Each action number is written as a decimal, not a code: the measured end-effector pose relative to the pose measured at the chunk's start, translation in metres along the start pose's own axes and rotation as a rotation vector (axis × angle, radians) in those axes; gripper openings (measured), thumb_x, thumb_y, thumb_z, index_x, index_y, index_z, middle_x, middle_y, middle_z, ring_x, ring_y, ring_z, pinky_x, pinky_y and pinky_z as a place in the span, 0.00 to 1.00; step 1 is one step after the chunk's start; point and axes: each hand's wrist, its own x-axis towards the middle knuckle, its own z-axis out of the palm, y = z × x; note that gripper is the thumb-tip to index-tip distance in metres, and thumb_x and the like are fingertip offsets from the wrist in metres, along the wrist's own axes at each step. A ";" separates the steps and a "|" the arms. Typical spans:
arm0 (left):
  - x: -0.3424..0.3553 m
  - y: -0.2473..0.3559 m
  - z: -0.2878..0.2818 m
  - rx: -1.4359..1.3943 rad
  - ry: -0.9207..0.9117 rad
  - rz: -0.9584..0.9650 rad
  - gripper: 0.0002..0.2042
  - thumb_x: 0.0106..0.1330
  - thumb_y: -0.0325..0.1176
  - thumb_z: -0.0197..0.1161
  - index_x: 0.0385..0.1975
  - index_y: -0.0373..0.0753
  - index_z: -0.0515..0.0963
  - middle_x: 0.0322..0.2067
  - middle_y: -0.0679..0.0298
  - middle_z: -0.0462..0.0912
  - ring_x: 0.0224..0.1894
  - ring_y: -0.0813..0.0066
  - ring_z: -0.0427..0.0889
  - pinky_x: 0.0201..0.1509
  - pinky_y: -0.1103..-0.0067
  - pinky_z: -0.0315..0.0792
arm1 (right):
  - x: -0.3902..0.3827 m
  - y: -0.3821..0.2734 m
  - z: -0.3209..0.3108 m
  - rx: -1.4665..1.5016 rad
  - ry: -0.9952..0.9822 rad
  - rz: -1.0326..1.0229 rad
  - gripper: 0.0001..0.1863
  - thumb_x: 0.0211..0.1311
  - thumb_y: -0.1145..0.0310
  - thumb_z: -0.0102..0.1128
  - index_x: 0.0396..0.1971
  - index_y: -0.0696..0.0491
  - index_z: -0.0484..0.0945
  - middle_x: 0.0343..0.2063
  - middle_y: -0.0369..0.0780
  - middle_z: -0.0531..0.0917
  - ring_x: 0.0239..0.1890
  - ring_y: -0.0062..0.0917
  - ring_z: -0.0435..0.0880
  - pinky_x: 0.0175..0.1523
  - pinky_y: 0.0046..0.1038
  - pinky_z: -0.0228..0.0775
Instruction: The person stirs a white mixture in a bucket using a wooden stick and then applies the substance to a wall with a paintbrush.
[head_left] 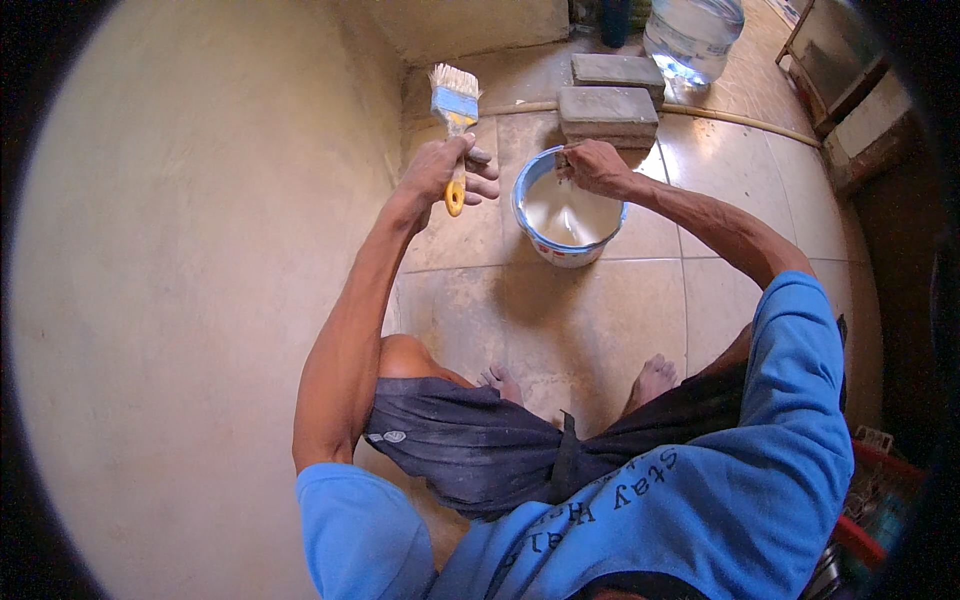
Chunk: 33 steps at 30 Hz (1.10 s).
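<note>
1. Head view, left hand (437, 172): it holds a paint brush (457, 105) by the handle, with the other fingers loosely spread to the right. The brush stands bristles up in the picture, with pale bristles, a blue band and a yellow end to its handle.
2. Head view, right hand (598, 167): it is closed on the rim of a bucket (573, 257), at the upper right, with fingers curled over the edge. Just where each fingertip sits is hard to see.
3. Head view, the bucket: it is on the tiled floor (625, 310) in front of the person, to the right of the brush and well apart from it. A creamy white liquid (560, 210) lies inside, and the rim is blue.
4. Head view, beyond the bucket: two grey blocks (608, 108) lie one behind the other, the nearer one just beside the bucket. A large clear water bottle (692, 42) is near the farther block. A thin pole (740, 117) lies along the floor.
5. Head view, left side: a pale wall (190, 270) rises beside the left arm.
6. Head view, lower part: the person wears a blue shirt (700, 490) and dark shorts (460, 430); two bare feet (653, 377) show on the floor.
</note>
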 end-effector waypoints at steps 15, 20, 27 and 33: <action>0.001 0.001 0.004 -0.015 -0.016 0.005 0.24 0.69 0.49 0.48 0.41 0.28 0.72 0.34 0.51 0.81 0.30 0.66 0.85 0.31 0.80 0.79 | -0.008 0.003 -0.012 0.082 -0.071 0.076 0.10 0.53 0.63 0.59 0.27 0.55 0.76 0.26 0.47 0.80 0.30 0.44 0.79 0.34 0.42 0.70; -0.001 0.004 0.006 -0.003 -0.006 -0.012 0.24 0.69 0.48 0.46 0.41 0.28 0.72 0.34 0.51 0.81 0.30 0.65 0.85 0.31 0.80 0.79 | -0.009 0.004 -0.013 -0.031 -0.011 -0.013 0.05 0.50 0.69 0.61 0.27 0.54 0.80 0.25 0.47 0.81 0.29 0.42 0.80 0.33 0.38 0.72; -0.003 -0.005 -0.004 -0.008 0.008 -0.008 0.24 0.69 0.49 0.47 0.42 0.28 0.72 0.34 0.52 0.82 0.30 0.65 0.85 0.30 0.79 0.79 | -0.033 -0.024 -0.029 0.081 -0.312 0.060 0.14 0.51 0.62 0.64 0.33 0.56 0.78 0.32 0.46 0.80 0.37 0.42 0.80 0.41 0.40 0.73; 0.000 0.003 0.004 -0.013 -0.025 0.009 0.23 0.69 0.48 0.48 0.41 0.28 0.72 0.34 0.51 0.81 0.30 0.66 0.85 0.30 0.80 0.79 | -0.011 0.015 -0.016 -0.039 -0.100 0.123 0.11 0.55 0.61 0.60 0.31 0.53 0.78 0.31 0.46 0.80 0.36 0.42 0.79 0.40 0.40 0.71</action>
